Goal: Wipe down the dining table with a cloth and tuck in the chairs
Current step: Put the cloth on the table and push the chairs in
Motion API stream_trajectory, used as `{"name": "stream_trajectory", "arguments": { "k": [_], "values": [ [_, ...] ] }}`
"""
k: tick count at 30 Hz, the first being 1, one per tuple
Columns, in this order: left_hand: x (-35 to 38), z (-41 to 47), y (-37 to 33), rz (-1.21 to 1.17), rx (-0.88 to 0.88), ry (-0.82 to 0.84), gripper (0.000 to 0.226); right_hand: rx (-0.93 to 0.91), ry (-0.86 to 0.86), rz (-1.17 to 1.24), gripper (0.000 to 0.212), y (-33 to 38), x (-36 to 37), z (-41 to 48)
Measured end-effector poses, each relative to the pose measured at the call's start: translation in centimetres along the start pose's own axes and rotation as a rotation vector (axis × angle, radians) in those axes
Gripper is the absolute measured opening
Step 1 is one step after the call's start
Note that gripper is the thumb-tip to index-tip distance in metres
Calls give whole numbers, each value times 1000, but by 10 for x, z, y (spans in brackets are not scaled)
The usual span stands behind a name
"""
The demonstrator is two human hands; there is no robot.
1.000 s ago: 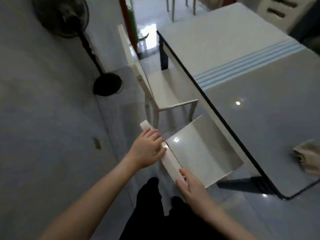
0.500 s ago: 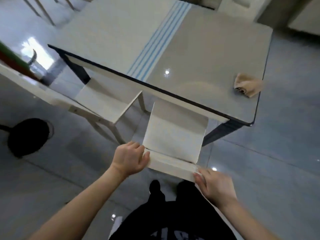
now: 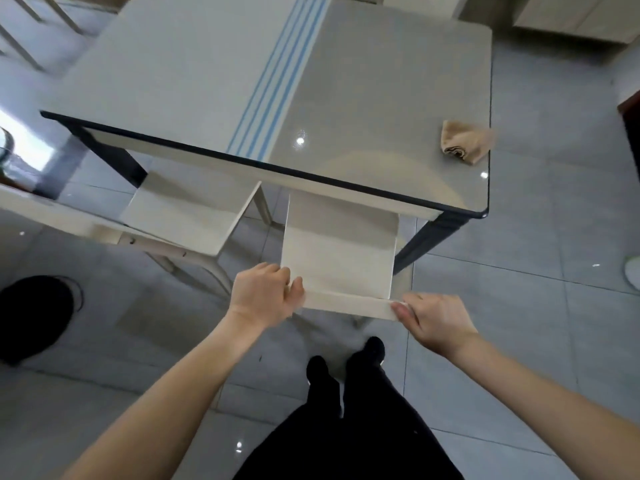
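Since the near chair [image 3: 337,251] looks like a rigid, pale painted frame, it should handle as one stiff piece, probably light enough to slide on the glossy floor tiles [image 3: 519,271]. Its top rail [image 3: 346,302] is the sensible place to hold. The left hand [image 3: 263,292] curls its fingers over the rail's left end, and the right hand [image 3: 436,320] grips the right end, thumb laid along its face. The seat sits at centre frame, its front under the counter [image 3: 207,81] edge. A second chair [image 3: 187,216] stands centre left, angled, partly tucked. The crumpled cloth [image 3: 465,142], soft and limp, lies near the counter's right corner. No brand, label or writing is readable.
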State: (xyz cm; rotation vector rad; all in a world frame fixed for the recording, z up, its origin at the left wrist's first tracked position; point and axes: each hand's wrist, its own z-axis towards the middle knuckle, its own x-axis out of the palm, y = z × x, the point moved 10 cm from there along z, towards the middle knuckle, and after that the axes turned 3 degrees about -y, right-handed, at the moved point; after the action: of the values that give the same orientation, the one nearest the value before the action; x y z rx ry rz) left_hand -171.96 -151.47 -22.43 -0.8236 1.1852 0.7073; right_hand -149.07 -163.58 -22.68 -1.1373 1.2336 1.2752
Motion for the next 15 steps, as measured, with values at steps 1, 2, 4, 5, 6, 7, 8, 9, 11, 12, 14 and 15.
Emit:
{"name": "stream_trajectory", "arguments": {
  "k": [1,2,4,5,6,7,8,9,11,12,14,15],
  "values": [
    [-1,0,0,-4,-4,-8,44,-1,7,10,60,0,1,0],
    [-1,0,1,-4,-9,-13,44,0,9,20,60,0,2,0],
    [0,1,3,1,-13,27,47,4,-7,28,62,1,2,1],
    [1,1,3,4,-9,48,49,8,-18,25,62,1,2,1],
    [1,1,3,6,-6,61,51,13,-32,6,60,2,1,1],
    [1,3,2,12,-2,71,53,25,-23,-18,59,1,2,2],
    [1,5,1,17,6,83,55,35,7,-26,59,1,5,3],
    [1,7,0,18,13,90,57,44,30,-35,63,0,7,4],
    [1,11,-2,31,16,97,59,47,41,-66,77,-6,9,7],
    [1,14,-3,40,10,100,60,33,28,-84,84,-9,9,11],
    [2,19,-5,50,2,100,61,14,14,-80,88,-15,6,18],
    [4,21,-7,53,5,96,62,15,15,-75,87,-17,5,20]
  ]
}}
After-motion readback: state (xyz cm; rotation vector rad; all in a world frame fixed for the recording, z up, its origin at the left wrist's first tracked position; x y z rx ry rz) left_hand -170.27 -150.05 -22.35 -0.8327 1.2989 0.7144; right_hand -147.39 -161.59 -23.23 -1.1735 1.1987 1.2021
